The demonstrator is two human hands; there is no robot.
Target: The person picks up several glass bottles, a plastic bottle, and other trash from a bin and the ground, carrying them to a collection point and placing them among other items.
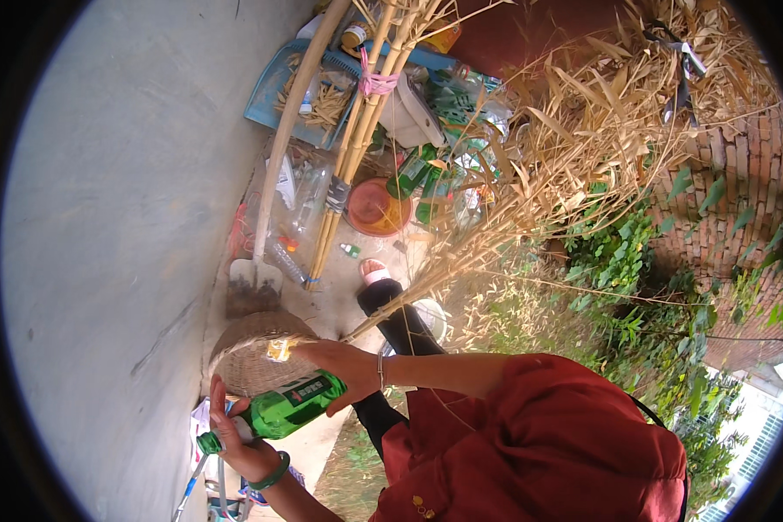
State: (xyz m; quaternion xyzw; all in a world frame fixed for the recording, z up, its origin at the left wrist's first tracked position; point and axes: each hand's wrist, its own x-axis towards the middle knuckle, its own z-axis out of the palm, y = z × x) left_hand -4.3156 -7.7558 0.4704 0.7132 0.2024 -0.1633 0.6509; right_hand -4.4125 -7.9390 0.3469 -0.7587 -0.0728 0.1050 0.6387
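Note:
A green glass bottle point(297, 404) with a dark label lies tilted between both hands, its neck towards the lower left. My left hand point(238, 440), with a green bangle at the wrist, holds it around the neck. My right hand point(346, 372), with a thin metal bracelet, holds its base end. Just beyond the bottle, a woven wicker basket point(258, 326) stands against the wall with its mouth towards me. A yellow and clear packet point(279, 350) shows at the basket's mouth, near my right fingertips.
A shovel point(254, 284) leans along the grey wall point(117, 196). Bamboo poles point(359, 140) tied with pink strip stand by a blue dustpan point(267, 81), an orange-brown basin point(368, 207) and several green bottles point(412, 171). Dry bamboo branches point(548, 163) cross at the right. My sandaled foot point(373, 269) is beyond the basket.

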